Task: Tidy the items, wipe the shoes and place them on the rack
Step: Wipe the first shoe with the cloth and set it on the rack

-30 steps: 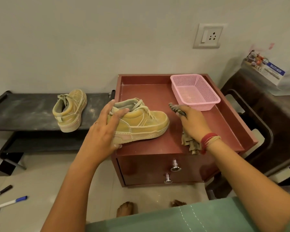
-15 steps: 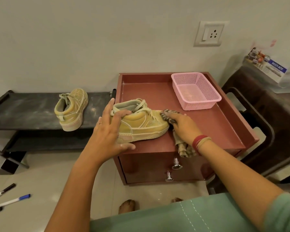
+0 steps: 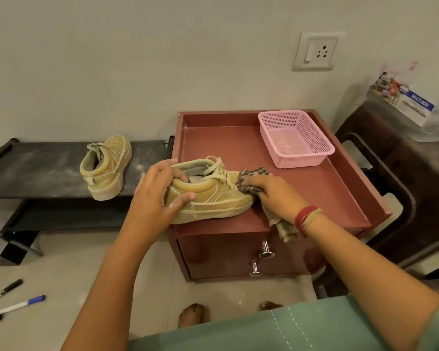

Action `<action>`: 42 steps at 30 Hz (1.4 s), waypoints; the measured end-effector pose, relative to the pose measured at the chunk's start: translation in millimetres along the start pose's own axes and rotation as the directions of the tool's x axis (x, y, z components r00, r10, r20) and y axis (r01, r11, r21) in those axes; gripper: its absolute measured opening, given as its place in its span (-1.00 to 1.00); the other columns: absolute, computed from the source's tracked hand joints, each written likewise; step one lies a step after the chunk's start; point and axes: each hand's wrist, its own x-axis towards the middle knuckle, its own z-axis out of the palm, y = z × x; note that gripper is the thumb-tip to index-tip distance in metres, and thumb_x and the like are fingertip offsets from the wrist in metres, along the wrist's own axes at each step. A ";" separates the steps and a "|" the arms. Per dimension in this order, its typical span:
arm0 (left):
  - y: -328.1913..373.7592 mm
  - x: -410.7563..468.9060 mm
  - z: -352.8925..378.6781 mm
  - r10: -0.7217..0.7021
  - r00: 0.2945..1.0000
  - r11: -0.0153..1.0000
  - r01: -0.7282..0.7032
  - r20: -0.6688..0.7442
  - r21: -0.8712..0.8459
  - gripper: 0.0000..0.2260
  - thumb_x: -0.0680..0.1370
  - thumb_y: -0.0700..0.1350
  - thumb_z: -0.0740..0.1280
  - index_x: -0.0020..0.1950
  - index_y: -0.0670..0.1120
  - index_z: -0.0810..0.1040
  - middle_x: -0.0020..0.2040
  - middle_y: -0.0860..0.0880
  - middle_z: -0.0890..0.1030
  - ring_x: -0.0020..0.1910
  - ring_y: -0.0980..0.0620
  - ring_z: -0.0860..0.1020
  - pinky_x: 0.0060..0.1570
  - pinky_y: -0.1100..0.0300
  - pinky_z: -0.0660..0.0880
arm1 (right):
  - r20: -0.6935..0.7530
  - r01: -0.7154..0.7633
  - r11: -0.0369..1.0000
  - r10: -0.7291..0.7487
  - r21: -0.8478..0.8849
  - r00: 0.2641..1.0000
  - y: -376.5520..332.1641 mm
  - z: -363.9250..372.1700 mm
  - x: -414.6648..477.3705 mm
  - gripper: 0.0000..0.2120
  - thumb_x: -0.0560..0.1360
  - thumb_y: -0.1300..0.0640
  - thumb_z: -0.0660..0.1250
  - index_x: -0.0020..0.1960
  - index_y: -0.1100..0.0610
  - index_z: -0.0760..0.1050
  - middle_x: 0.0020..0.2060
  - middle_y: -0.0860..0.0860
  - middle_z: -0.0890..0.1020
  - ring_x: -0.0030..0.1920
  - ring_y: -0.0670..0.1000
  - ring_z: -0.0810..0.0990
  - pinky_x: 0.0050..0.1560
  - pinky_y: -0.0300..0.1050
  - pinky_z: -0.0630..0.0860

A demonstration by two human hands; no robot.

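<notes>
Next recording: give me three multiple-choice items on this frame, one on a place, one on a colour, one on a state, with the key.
1. Where is the farther shoe? A on the black rack; B in a drawer; C on the floor.
2. What colour is the basket? A blue; B pink; C white.
3. What is the right hand doing? A hanging idle; B pulling a knob; C pressing a cloth on the nearer shoe.
Key: A, it stands on the rack's top shelf; B, its mesh is pink; C, the cloth is under its fingers at the toe.

Bare forearms, red and yellow wrist threads (image 3: 306,219), a green stitched garment (image 3: 289,330), and bare feet (image 3: 191,315).
</notes>
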 end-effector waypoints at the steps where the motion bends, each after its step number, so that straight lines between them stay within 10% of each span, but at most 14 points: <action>1: 1.1 0.1 -0.1 -0.005 1.000 1.000 0.005 -0.006 0.001 -0.78 0.45 -0.04 0.45 0.04 0.02 0.49 0.24 0.18 0.35 0.31 0.25 0.29 0.27 0.08 0.29 | -0.051 -0.052 0.997 0.049 -0.052 0.998 5.7 -0.6 2.2 -0.61 0.53 0.29 0.15 0.24 -0.03 0.52 0.28 0.02 0.53 0.27 0.15 0.47 0.37 -0.05 0.23; 6: 1.1 -0.6 1.0 -0.006 1.000 1.000 0.005 -0.011 -0.012 -0.79 0.46 0.00 0.44 0.02 0.03 0.49 0.24 0.17 0.36 0.31 0.25 0.28 0.30 0.01 0.32 | 0.004 -0.002 0.992 0.001 0.125 1.000 -9.5 1.8 -3.7 -0.62 0.50 0.35 0.19 0.25 0.10 0.53 0.23 0.01 0.57 0.28 0.01 0.48 0.27 -0.36 0.25; 10: 0.8 -0.5 3.6 0.004 0.999 1.000 -0.004 -0.041 -0.010 -0.78 0.46 -0.02 0.45 0.03 -0.01 0.50 0.26 0.11 0.41 0.33 0.26 0.28 0.30 0.08 0.30 | -0.129 -0.099 0.995 0.100 0.015 0.987 1.0 5.1 0.8 -0.58 0.51 0.32 0.15 0.26 -0.01 0.52 0.29 -0.01 0.52 0.28 0.11 0.46 0.36 -0.11 0.23; 17: 4.8 -1.9 13.9 -0.053 0.986 0.994 0.036 -0.158 -0.107 -0.77 0.59 0.10 0.20 0.02 -0.03 0.53 0.13 0.02 0.50 0.19 0.26 0.40 0.09 0.39 0.35 | -0.047 -0.018 0.999 0.020 0.042 0.999 -10.8 5.6 -7.4 -0.56 0.48 0.36 0.16 0.23 0.01 0.54 0.27 -0.02 0.54 0.28 0.08 0.46 0.30 -0.22 0.22; 21: 16.6 -0.8 21.1 -0.287 0.904 0.949 0.225 -0.316 -0.218 -0.65 0.51 0.11 0.30 0.23 0.02 0.39 0.18 0.02 0.46 0.14 0.13 0.45 0.08 0.26 0.44 | -0.151 -0.159 0.987 0.162 0.034 0.975 -1.7 3.5 -2.0 -0.61 0.53 0.29 0.15 0.25 0.00 0.53 0.23 0.02 0.56 0.25 0.13 0.47 0.27 -0.15 0.28; 26: 17.3 -4.1 14.0 -0.647 0.742 0.762 0.627 -0.177 -0.158 -0.23 0.29 0.47 0.21 0.34 0.02 0.33 0.28 -0.04 0.41 0.11 0.02 0.42 0.06 0.01 0.47 | -0.030 -0.023 0.991 0.027 0.134 0.999 -7.6 5.8 -12.0 -0.61 0.50 0.35 0.19 0.24 0.07 0.54 0.24 0.03 0.56 0.28 0.09 0.48 0.33 -0.19 0.29; 33: 16.8 -8.8 6.0 -0.688 0.719 0.723 0.691 -0.103 -0.001 -0.40 0.34 0.52 0.19 0.10 0.07 0.43 -0.15 0.13 0.47 -0.02 -0.04 0.53 0.03 -0.07 0.53 | -0.168 -0.001 0.952 0.055 0.306 0.984 -22.8 12.8 -8.5 -0.66 0.53 0.33 0.21 0.24 0.10 0.53 0.16 -0.05 0.58 0.23 -0.02 0.50 0.15 -0.53 0.24; 37: 16.8 -8.9 7.7 -0.690 0.713 0.724 0.681 -0.120 -0.113 -0.46 0.33 0.48 0.28 0.08 0.10 0.44 -0.14 0.19 0.47 -0.04 0.00 0.52 0.00 -0.09 0.56 | -0.092 -0.064 0.997 0.069 0.051 0.993 -9.3 14.3 -4.5 -0.56 0.53 0.32 0.15 0.35 0.02 0.43 0.38 -0.06 0.41 0.41 0.04 0.33 0.46 -0.14 0.09; 42: 15.6 -8.0 10.0 -0.692 0.709 0.721 0.667 -0.140 -0.188 -0.49 0.34 0.43 0.29 0.08 0.10 0.40 -0.13 0.17 0.47 -0.07 0.04 0.51 0.02 -0.11 0.56 | 0.012 0.000 0.999 0.000 -0.038 1.000 -7.7 9.3 -10.9 -0.56 0.53 0.32 0.16 0.35 0.02 0.43 0.39 -0.05 0.41 0.42 0.05 0.31 0.47 -0.15 -0.02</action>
